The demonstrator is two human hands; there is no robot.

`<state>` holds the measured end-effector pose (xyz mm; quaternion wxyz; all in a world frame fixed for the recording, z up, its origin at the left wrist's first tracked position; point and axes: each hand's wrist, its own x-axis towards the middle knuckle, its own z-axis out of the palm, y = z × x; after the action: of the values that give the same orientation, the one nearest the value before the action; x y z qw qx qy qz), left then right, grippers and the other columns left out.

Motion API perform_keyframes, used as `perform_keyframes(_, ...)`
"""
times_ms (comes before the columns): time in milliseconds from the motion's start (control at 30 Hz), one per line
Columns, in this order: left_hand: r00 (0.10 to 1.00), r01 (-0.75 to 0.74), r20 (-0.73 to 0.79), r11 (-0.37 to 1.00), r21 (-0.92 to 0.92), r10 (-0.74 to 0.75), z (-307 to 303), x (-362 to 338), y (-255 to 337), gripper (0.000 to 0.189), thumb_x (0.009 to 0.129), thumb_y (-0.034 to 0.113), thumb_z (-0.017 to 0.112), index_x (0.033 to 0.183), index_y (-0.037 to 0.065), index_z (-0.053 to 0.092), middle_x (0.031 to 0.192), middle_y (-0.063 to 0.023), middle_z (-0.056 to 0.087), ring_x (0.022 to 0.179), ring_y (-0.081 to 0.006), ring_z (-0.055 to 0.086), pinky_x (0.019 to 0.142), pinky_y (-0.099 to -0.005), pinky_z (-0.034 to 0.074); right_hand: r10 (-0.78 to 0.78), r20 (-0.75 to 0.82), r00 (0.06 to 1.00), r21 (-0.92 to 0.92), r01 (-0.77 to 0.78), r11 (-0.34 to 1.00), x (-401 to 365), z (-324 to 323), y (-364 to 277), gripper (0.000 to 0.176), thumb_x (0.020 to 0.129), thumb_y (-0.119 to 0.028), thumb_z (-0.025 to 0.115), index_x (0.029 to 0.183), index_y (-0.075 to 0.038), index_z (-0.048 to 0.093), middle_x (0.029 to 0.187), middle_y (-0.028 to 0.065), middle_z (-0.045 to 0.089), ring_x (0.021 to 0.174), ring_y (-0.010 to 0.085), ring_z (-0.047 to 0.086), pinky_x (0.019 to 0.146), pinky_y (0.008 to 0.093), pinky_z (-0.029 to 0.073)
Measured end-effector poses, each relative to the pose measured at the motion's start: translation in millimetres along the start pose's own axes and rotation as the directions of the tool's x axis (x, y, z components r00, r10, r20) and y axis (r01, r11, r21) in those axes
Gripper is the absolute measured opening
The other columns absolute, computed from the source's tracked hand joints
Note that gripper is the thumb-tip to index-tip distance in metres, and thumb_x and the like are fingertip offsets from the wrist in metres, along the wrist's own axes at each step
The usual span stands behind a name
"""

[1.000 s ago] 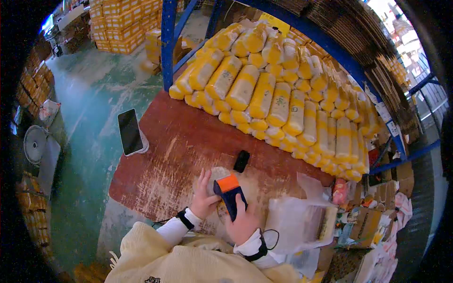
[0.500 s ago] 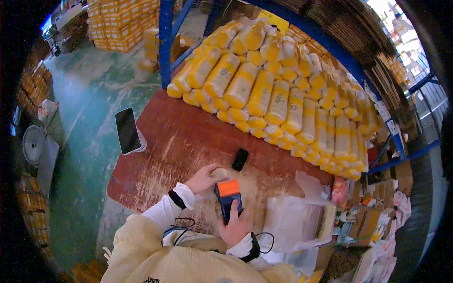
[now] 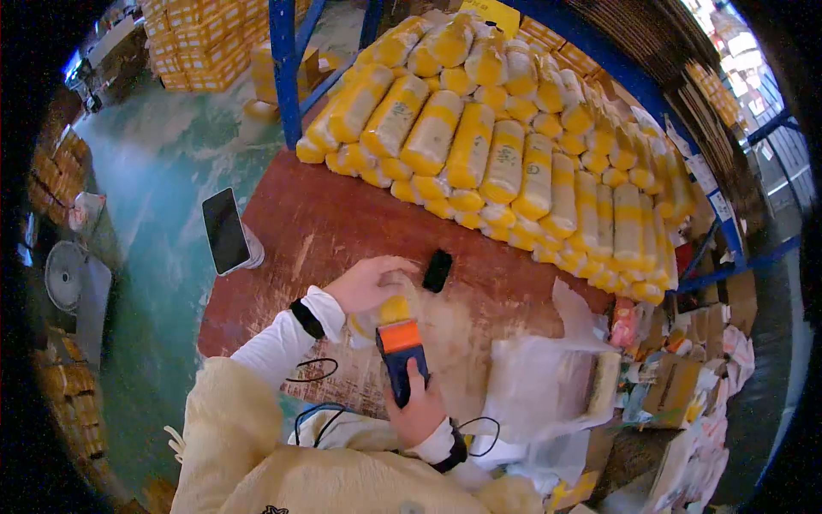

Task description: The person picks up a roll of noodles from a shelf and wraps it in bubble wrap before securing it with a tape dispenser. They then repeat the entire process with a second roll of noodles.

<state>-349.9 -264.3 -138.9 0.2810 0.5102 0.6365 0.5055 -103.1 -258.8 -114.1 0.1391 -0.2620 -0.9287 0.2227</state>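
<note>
My left hand (image 3: 368, 283) grips a yellow-ended wrapped packet (image 3: 383, 312) lying on the worn red table (image 3: 325, 231). My right hand (image 3: 417, 409) holds a dark blue handheld scanner with an orange head (image 3: 401, 351), its head right beside the packet. A small black device (image 3: 437, 270) lies on the table just beyond the packet. A big pile of the same yellow packets (image 3: 497, 163) covers the far side of the table.
A phone (image 3: 225, 230) juts over the table's left edge. White plastic bags (image 3: 548, 385) and cluttered boxes (image 3: 685, 377) lie to the right. A blue rack post (image 3: 285, 68) stands at the far left corner. Stacked cartons (image 3: 201, 43) and a fan (image 3: 64, 274) stand on the green floor.
My left hand reached forward over the packet and closed on it. The scanner in my right hand stayed close beside the packet.
</note>
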Motion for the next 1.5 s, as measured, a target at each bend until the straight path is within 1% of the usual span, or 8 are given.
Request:
perform_keyframes(67,0.982,-0.168,0.114,0.977,0.131,0.153,0,15,1,0.042,0.075,0.039,0.061,0.106,0.011,0.057,0.107,-0.0119,0.056,0.090,-0.0285,0.057,0.083,-0.0378,0.044,0.059,0.083,0.995,0.010,-0.060,0.998,16,-5,-7,0.065,0.071,-0.027,0.065,0.127,-0.008,0.038,0.081,0.0265,0.050,0.061,0.0403,0.054,0.051,0.0458,0.044)
perform_keyframes(167,0.987,-0.063,0.155,0.806,0.589,-0.036,-11,19,20,0.045,0.075,0.050,0.055,0.103,0.015,0.058,0.107,-0.0123,0.055,0.091,-0.0302,0.056,0.083,-0.0414,0.044,0.108,0.127,0.986,0.003,-0.109,0.994,35,-3,-13,0.065,0.072,-0.026,0.065,0.128,-0.010,0.036,0.083,0.0278,0.050,0.061,0.0405,0.054,0.053,0.0461,0.044)
perform_keyframes(533,0.912,0.358,0.101,0.894,0.270,-0.397,-65,73,-44,0.047,0.075,0.051,0.055,0.095,0.008,0.061,0.098,-0.0165,0.060,0.093,-0.0295,0.057,0.082,-0.0360,0.043,0.237,0.187,0.953,-0.035,-0.235,0.971,56,44,-33,0.069,0.072,-0.029,0.063,0.132,-0.013,0.033,0.091,0.0287,0.048,0.068,0.0420,0.055,0.058,0.0467,0.046)
perform_keyframes(833,0.801,0.391,0.271,0.808,0.441,-0.534,-25,60,-136,0.043,0.085,0.044,0.043,0.107,0.010,0.058,0.112,-0.0160,0.055,0.103,-0.0295,0.052,0.089,-0.0368,0.040,0.354,0.281,0.892,-0.079,-0.346,0.935,114,69,-20,0.064,0.069,-0.027,0.063,0.125,-0.011,0.035,0.084,0.0272,0.052,0.068,0.0408,0.056,0.059,0.0463,0.047)
perform_keyframes(1233,0.976,0.132,0.051,0.761,0.636,-0.212,3,26,-135,0.029,0.083,0.036,0.045,0.106,0.021,0.057,0.115,-0.0032,0.050,0.108,-0.0282,0.046,0.090,-0.0554,0.032,0.365,0.475,0.801,-0.183,-0.315,0.931,-3,49,-10,0.075,0.071,-0.034,0.061,0.134,-0.011,0.028,0.078,0.0268,0.052,0.063,0.0405,0.057,0.060,0.0482,0.047)
perform_keyframes(1333,0.969,-0.243,0.198,0.469,0.849,0.145,12,27,-136,0.029,0.084,0.034,0.045,0.104,0.017,0.058,0.114,-0.0032,0.051,0.110,-0.0253,0.045,0.095,-0.0508,0.030,0.349,0.375,0.859,-0.200,-0.293,0.935,-23,60,-3,0.074,0.071,-0.034,0.061,0.133,-0.011,0.028,0.082,0.0267,0.050,0.064,0.0404,0.056,0.058,0.0479,0.047)
perform_keyframes(1433,0.723,-0.616,0.689,0.509,0.601,0.060,27,7,-119,0.029,0.084,0.032,0.045,0.103,0.015,0.059,0.113,-0.0033,0.053,0.112,-0.0230,0.044,0.098,-0.0448,0.029,0.354,0.353,0.866,-0.171,-0.312,0.934,-21,69,2,0.073,0.070,-0.033,0.061,0.133,-0.011,0.030,0.086,0.0270,0.049,0.065,0.0404,0.056,0.058,0.0470,0.047)
perform_keyframes(1500,0.768,-0.569,0.624,0.601,0.561,0.145,30,-8,-130,0.031,0.084,0.033,0.044,0.107,0.017,0.057,0.114,-0.0050,0.054,0.114,-0.0245,0.043,0.101,-0.0449,0.026,0.340,0.364,0.867,-0.064,-0.342,0.938,-30,66,4,0.073,0.070,-0.031,0.062,0.132,-0.012,0.031,0.088,0.0272,0.048,0.066,0.0406,0.056,0.059,0.0472,0.047)
